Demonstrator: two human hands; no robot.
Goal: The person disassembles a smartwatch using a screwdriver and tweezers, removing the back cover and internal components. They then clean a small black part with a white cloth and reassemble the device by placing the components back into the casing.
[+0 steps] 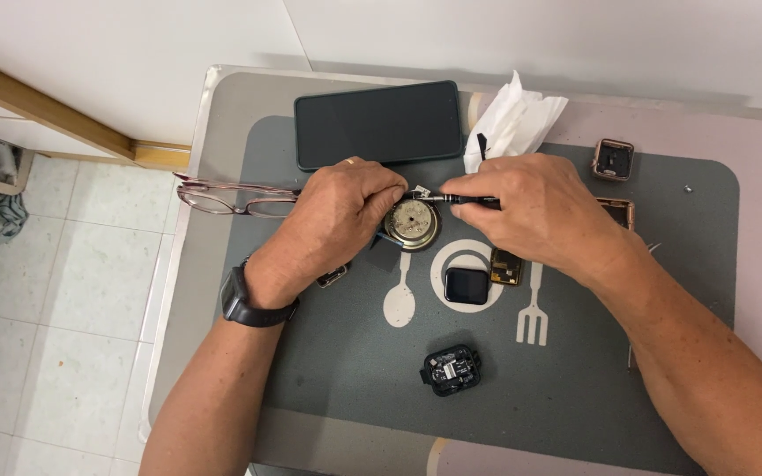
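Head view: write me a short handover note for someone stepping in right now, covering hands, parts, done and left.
Left hand steadies a round metal part on the grey mat. Right hand pinches a thin black tool, tip over that part.
Loose on the mat: square black screen, black module, two small casings. Phone, tissue and glasses lie behind.
Done: device apart. Left: the round part is in hand; progress cannot be told.

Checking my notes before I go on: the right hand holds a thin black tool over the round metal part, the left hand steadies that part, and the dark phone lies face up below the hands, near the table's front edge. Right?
Not quite. The dark phone lies beyond the hands, at the table's far edge, as the head view shows. The rest stands: the right hand holds the thin black tool over the round metal part, and the left hand steadies it.
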